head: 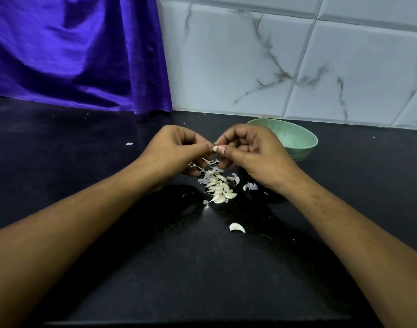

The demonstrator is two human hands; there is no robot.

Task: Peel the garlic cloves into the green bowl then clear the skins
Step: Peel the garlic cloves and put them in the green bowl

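Lone clove (237,227) lying crosswise, left hand (176,150) and right hand (255,152) fingers (227,151) pinching small clove (215,148) roughly upright

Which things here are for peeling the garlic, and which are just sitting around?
For the job: garlic clove pinched by left hand and right hand; pile of cloves and skins; lone clove; green bowl.
Just there: purple cloth; tiled wall; black counter.

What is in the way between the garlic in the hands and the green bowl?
Nothing on the counter. The left hand and right hand pinch the clove; the green bowl sits just beyond the right hand, nothing else between.
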